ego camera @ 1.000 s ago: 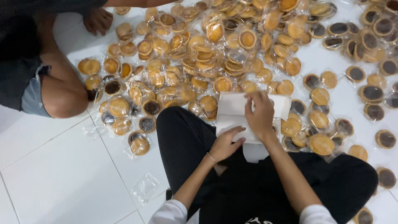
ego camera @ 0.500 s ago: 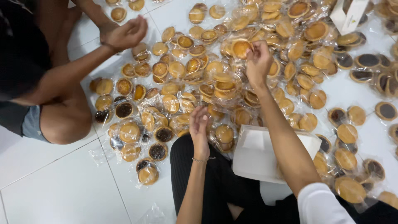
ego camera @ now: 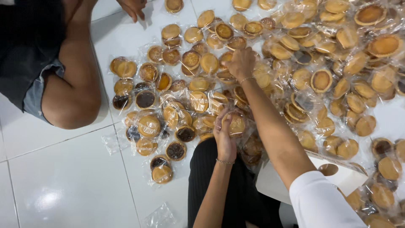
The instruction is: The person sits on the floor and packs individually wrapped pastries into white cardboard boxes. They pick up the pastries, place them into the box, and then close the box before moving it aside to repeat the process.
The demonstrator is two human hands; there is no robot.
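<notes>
Left hand (ego camera: 225, 137) curls around one wrapped pastry (ego camera: 236, 123) at frame centre; right hand (ego camera: 241, 63), fingers bunched, pinches another from the heaped pile (ego camera: 320, 50) above

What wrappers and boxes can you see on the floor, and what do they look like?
Wrapped pastries: a big heap across the white tiled floor, round golden and dark brown cakes, each in a clear plastic bag.
Pastry in the left hand: one wrapped golden pastry, near the black trousers.
Right hand: reaching into the middle of the heap.
White box: low right, flat cardboard, partly hidden by the sleeve.
Empty clear wrapper: bottom edge, crumpled.
</notes>
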